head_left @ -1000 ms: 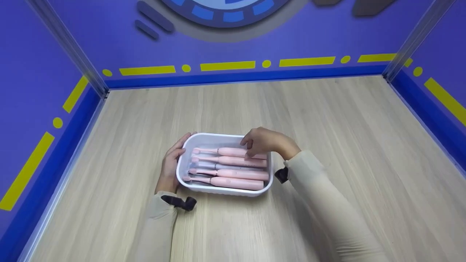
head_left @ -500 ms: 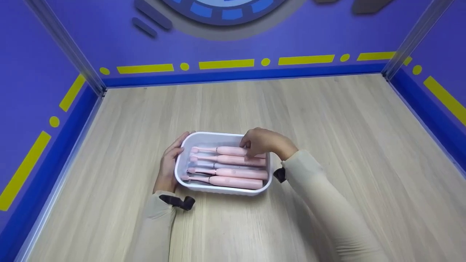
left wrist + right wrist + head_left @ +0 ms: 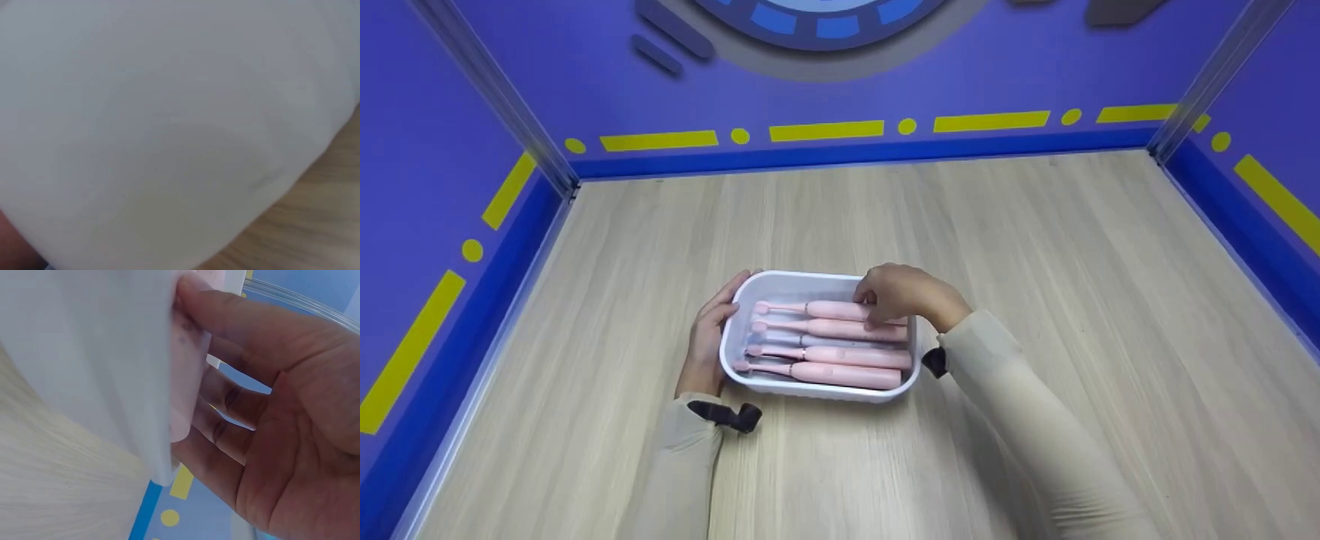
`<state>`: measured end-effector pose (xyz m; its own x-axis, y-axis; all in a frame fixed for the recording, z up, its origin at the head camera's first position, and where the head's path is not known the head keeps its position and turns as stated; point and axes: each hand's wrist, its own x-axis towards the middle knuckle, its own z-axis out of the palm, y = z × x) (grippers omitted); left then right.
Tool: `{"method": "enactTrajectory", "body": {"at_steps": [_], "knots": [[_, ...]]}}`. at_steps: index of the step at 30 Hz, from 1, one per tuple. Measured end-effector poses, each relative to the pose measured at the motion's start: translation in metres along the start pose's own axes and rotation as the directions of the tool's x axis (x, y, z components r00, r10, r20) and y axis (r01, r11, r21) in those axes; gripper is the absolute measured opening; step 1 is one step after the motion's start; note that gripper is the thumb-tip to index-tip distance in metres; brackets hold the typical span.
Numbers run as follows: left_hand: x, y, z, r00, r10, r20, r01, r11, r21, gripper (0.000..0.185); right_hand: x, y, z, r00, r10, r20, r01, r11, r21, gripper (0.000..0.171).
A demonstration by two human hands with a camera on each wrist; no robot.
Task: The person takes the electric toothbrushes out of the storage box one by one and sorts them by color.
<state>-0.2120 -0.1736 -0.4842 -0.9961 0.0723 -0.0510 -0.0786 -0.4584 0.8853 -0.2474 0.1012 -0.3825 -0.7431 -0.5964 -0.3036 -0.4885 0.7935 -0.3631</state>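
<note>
Head view, right hand (image 3: 906, 294) grips toothbrush (image 3: 829, 310)

- My right hand (image 3: 281, 433) fills the right of the frame, fingers curled around a pale pink toothbrush handle (image 3: 188, 365).
- The white tray wall (image 3: 95, 354) covers the upper left.
- Wooden tabletop (image 3: 50, 495) shows lower left.

Left wrist view: white tray (image 3: 169, 112) wall fills frame, blurred. Right hand (image 3: 901, 294) hides toothbrush (image 3: 829, 310) handle end.

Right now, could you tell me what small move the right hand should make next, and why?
Probably lift the farthest pink toothbrush straight up: the right hand already curls round its handle, while the left hand steadies the white tray holding the other brushes.
</note>
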Motion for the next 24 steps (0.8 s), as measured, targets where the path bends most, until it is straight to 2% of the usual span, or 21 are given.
{"method": "enactTrajectory", "body": {"at_steps": [7, 14, 24], "knots": [[-0.0004, -0.0001, 0.0006, 1.0, 0.008, -0.01, -0.008, 1.0, 0.001, 0.055, 0.0003, 0.0007, 0.0018, 1.0, 0.006, -0.014, -0.007, 1.0, -0.022, 0.02], [-0.0016, -0.001, 0.0, 1.0, -0.001, -0.018, 0.001, 1.0, 0.027, 0.054, -0.0005, 0.0038, 0.0034, 0.999, -0.042, -0.034, 0.042, 0.999, -0.013, 0.008], [-0.0008, 0.0002, 0.0009, 1.0, -0.016, 0.006, 0.016, 1.0, -0.017, 0.056, -0.0031, 0.0054, 0.0021, 0.997, -0.053, -0.06, 0.053, 0.999, 0.009, 0.009]]}}
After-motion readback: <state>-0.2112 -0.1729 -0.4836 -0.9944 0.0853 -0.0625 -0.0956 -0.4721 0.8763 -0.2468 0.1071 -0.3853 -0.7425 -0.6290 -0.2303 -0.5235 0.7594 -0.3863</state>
